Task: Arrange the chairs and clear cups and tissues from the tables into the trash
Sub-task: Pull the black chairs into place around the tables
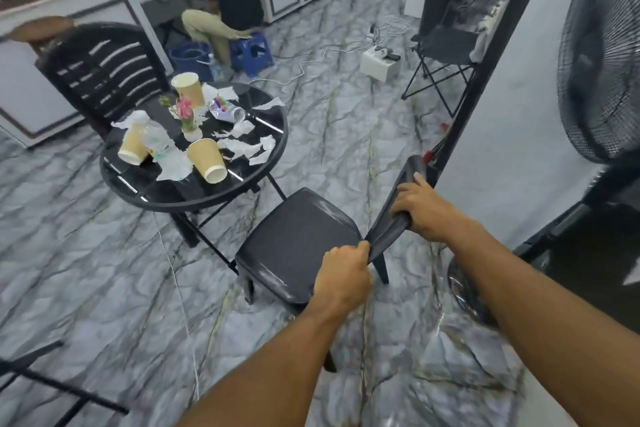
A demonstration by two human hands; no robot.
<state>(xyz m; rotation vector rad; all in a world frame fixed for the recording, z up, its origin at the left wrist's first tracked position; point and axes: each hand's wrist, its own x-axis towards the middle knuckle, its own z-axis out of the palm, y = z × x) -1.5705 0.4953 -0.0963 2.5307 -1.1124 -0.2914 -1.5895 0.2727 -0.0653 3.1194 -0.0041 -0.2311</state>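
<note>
On marble floor (104, 253), L hand (343, 270), R hand (424, 206) grip chair (298, 232), table (166, 185) nearby (cups (207, 160), tissues (242, 149)).

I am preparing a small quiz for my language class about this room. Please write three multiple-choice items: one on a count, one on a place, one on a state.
1. How many tan paper cups are on the round black glass table?
A) one B) three C) five

2. Where is the tall black plastic trash bin?
A) on that table B) under that table C) far beyond that table, to the right

3. What do the left hand and the right hand do?
A) hang free B) hold a cup C) grip the backrest of the dark grey plastic chair

Answers:
1 B: one cup is upright, one leans, one lies on its side.
2 C: the bin shows far off at the right, apart from the table.
3 C: the fingers of both hands curl round the backrest's top edge.
</note>
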